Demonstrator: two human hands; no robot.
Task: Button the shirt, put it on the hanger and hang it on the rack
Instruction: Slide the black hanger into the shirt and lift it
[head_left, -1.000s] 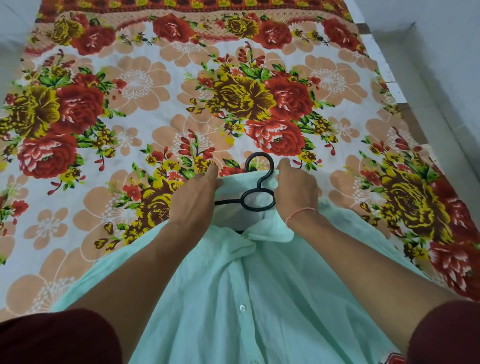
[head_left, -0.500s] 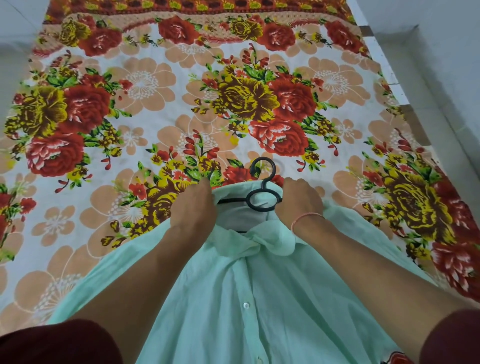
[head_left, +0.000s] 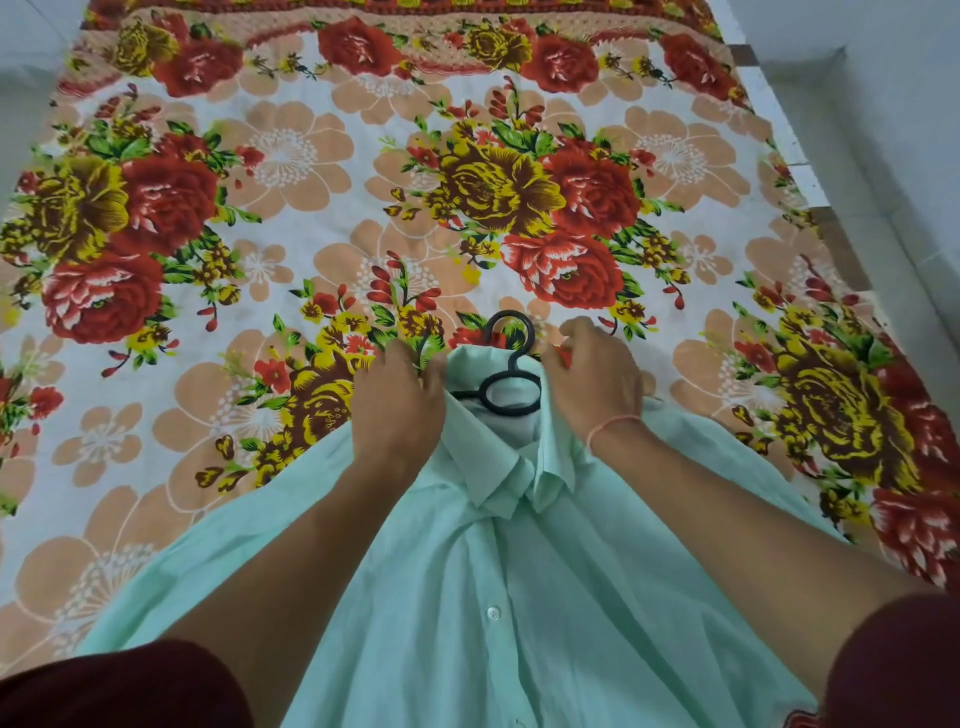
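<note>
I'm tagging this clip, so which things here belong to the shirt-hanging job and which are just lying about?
In the job: green shirt, black hanger inside its collar, left hand and right hand gripping the collar.
Just there: floral bedsheet, pink wrist thread.

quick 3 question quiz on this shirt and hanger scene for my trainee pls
1. True or false: the hook of the hanger pokes out beyond the collar of the shirt.
2. Where do the left hand and right hand grip the shirt? A) the hem B) the collar, either side of the hanger C) the cuffs
3. Which wrist wears the pink thread?

Key: 1 true; 2 B; 3 the right.
</note>
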